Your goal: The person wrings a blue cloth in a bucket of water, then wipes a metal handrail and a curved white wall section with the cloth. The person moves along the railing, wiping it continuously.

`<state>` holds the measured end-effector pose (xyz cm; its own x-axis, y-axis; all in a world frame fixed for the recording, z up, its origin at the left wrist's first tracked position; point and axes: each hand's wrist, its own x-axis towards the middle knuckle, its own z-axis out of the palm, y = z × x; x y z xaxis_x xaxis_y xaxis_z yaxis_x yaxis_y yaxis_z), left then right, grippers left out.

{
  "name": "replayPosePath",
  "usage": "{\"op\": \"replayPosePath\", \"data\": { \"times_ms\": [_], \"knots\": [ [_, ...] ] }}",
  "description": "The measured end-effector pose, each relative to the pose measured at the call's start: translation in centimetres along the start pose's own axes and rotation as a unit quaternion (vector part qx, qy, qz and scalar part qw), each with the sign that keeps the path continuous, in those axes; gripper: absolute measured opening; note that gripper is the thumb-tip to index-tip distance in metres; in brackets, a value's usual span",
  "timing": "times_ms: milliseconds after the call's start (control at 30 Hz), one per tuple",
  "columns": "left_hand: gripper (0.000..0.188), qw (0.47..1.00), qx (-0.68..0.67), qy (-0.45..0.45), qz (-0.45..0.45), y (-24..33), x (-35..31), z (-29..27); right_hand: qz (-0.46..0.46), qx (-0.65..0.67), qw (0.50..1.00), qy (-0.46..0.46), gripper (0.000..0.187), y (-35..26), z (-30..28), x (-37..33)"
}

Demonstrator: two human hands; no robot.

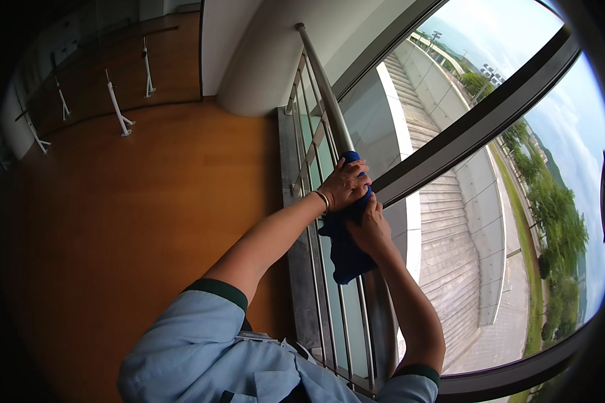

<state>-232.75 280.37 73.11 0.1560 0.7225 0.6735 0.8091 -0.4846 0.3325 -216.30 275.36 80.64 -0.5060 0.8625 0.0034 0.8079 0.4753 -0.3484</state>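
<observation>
A dark blue cloth (347, 252) is draped over the round metal handrail (326, 94), its loose end hanging down on the near side. My left hand (345, 185) is wrapped over the top of the rail, pressing the cloth round it; a thin bracelet circles that wrist. Just nearer to me, my right hand (371, 228) grips the cloth against the rail, its thumb and fingers pointing up along it. Part of the rail under both hands is hidden by the cloth.
Metal balusters (310, 144) stand below the rail on a grey ledge (302, 275). A large window with a dark frame (477, 131) lies to the right. A round column (255, 74) stands ahead, and white stands (117, 104) are at the far left beyond the wooden floor (134, 221).
</observation>
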Motion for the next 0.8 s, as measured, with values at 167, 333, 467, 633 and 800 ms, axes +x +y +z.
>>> {"op": "replayPosePath", "data": {
  "times_ms": [167,333,467,633,800],
  "knots": [
    [0.031,1.0,-0.005,0.006,0.004,-6.3,2.6,0.0,-0.021,-0.038,0.998,0.04,0.086,-0.8,1.7,6.2],
    [0.03,1.0,0.009,0.001,0.003,-10.4,4.2,-0.1,-0.03,-0.041,0.997,0.062,0.081,-2.3,2.4,10.5],
    [0.029,1.0,0.01,0.013,-0.006,-15.3,6.4,-0.4,-0.018,-0.038,0.998,0.051,0.089,-3.6,2.7,16.2],
    [0.03,1.0,0.021,-0.008,-0.012,-22.2,9.8,-0.5,-0.029,-0.015,0.999,0.036,0.09,-4.2,3.4,23.9],
    [0.03,0.999,0.034,-0.016,-0.012,-29.6,13.0,-0.9,-0.044,-0.007,0.998,0.052,0.089,-5.6,4.9,31.6]
  ]
}}
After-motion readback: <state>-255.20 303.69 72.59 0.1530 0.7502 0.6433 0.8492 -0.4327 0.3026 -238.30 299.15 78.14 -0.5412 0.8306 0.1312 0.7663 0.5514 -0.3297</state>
